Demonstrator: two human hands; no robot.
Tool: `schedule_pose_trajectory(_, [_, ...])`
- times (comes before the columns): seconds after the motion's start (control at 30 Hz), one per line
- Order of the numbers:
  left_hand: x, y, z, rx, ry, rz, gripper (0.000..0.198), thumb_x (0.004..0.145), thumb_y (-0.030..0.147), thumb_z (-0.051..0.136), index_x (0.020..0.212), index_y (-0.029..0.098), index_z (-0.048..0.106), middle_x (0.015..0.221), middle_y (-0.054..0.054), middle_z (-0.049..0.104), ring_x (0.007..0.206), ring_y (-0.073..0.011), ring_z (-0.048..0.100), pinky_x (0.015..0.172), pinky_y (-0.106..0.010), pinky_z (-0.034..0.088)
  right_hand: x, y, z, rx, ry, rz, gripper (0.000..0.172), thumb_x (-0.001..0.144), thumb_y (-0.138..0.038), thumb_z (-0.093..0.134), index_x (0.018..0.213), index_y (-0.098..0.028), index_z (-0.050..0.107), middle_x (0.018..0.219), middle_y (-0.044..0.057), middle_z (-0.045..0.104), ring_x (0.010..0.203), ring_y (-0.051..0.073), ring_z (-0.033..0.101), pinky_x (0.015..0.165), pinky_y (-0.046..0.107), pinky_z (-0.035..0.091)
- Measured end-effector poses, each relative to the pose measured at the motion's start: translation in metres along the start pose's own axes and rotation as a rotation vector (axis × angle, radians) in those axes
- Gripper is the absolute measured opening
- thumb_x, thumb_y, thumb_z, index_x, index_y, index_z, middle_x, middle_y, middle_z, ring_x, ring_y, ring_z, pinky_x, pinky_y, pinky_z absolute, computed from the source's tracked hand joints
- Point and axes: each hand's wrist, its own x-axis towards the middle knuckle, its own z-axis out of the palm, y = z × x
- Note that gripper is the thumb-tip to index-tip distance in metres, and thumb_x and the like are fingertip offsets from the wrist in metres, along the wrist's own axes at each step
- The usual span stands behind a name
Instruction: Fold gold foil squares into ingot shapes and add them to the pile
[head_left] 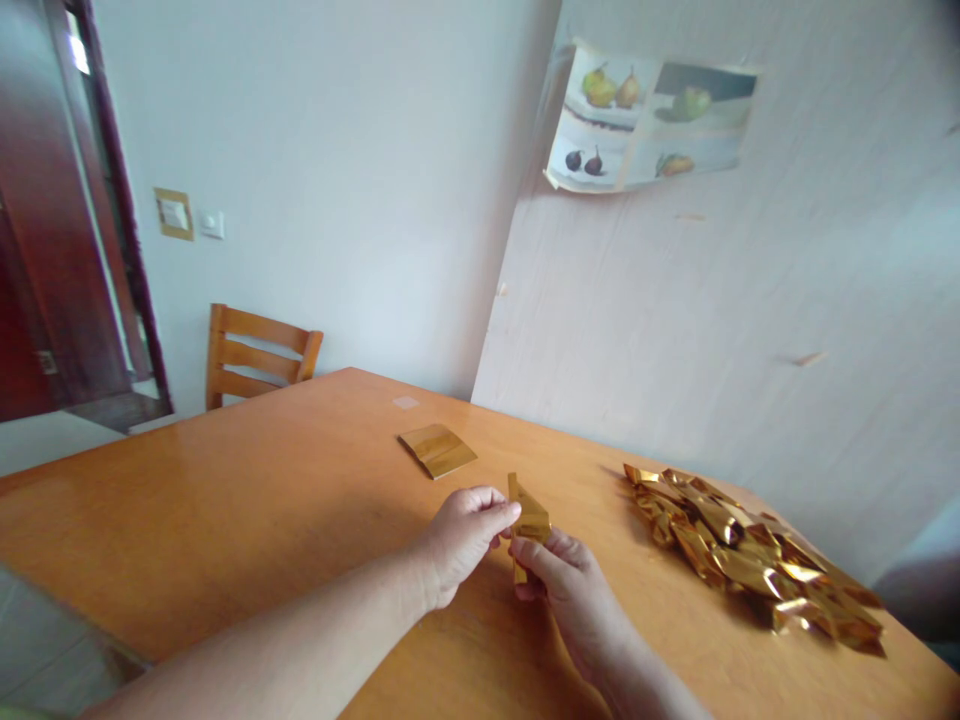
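Observation:
A small piece of folded gold foil paper (533, 517) is held up between both hands above the table. My left hand (466, 535) pinches its left edge with thumb and fingers. Lower down, my right hand (564, 572) grips the same piece, its thumb across the front and fingers behind. Part of the paper is hidden by the fingers. Beyond my left hand lies a flat square stack of gold foil paper (438, 450). To the right of my right hand spreads a pile of folded, shiny gold foil pieces (739, 545).
The wooden table (247, 500) runs to the wall at the back. A small pale patch (406, 403) lies near its far edge. Behind the far left side stands a wooden chair (259, 350). Fruit pictures (651, 125) hang on the wall, and a dark red door (60, 200) is at far left.

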Motion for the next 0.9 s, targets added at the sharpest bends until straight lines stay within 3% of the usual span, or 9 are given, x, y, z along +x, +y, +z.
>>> schedule_pose_trajectory(0.23, [0.0027,-0.0022,0.0001,0.003,0.080,0.084,0.030,0.078,0.042,0.066,0.064,0.020,0.052,0.061,0.004,0.050,0.063,-0.0135,0.044,0.066,-0.028,0.035,-0.0012,0.0048,-0.0009,0.013,-0.032,0.109,0.032,0.084,-0.046,0.070,0.083,-0.015,0.065,0.064,0.002,0.064,0.054,0.011,0.054,0.055,0.024,0.038])
schedule_pose_trajectory(0.43, [0.0044,-0.0030,-0.0012,-0.010,0.121,0.103,0.030,0.078,0.044,0.067,0.066,0.020,0.052,0.062,0.003,0.050,0.065,-0.0144,0.045,0.067,-0.028,0.036,-0.0022,0.0011,-0.0004,0.030,-0.054,0.079,0.029,0.082,-0.042,0.072,0.075,-0.016,0.063,0.068,0.002,0.067,0.058,0.011,0.056,0.059,0.024,0.040])
schedule_pose_trajectory(0.67, [0.0061,-0.0042,-0.0025,-0.031,0.145,0.109,0.030,0.078,0.045,0.068,0.069,0.020,0.056,0.065,0.003,0.053,0.067,-0.0146,0.047,0.068,-0.028,0.038,-0.0017,-0.0005,0.0002,-0.050,-0.065,0.096,0.042,0.082,-0.056,0.068,0.069,-0.017,0.061,0.060,0.003,0.066,0.052,0.012,0.055,0.054,0.025,0.038])
schedule_pose_trajectory(0.9, [0.0093,-0.0083,-0.0046,-0.039,0.150,0.098,0.030,0.079,0.046,0.068,0.072,0.018,0.058,0.067,0.002,0.055,0.068,-0.0144,0.049,0.068,-0.028,0.039,-0.0019,-0.0016,0.0016,-0.042,-0.045,0.069,0.038,0.080,-0.052,0.072,0.070,-0.017,0.061,0.065,0.002,0.066,0.057,0.012,0.056,0.060,0.027,0.040])
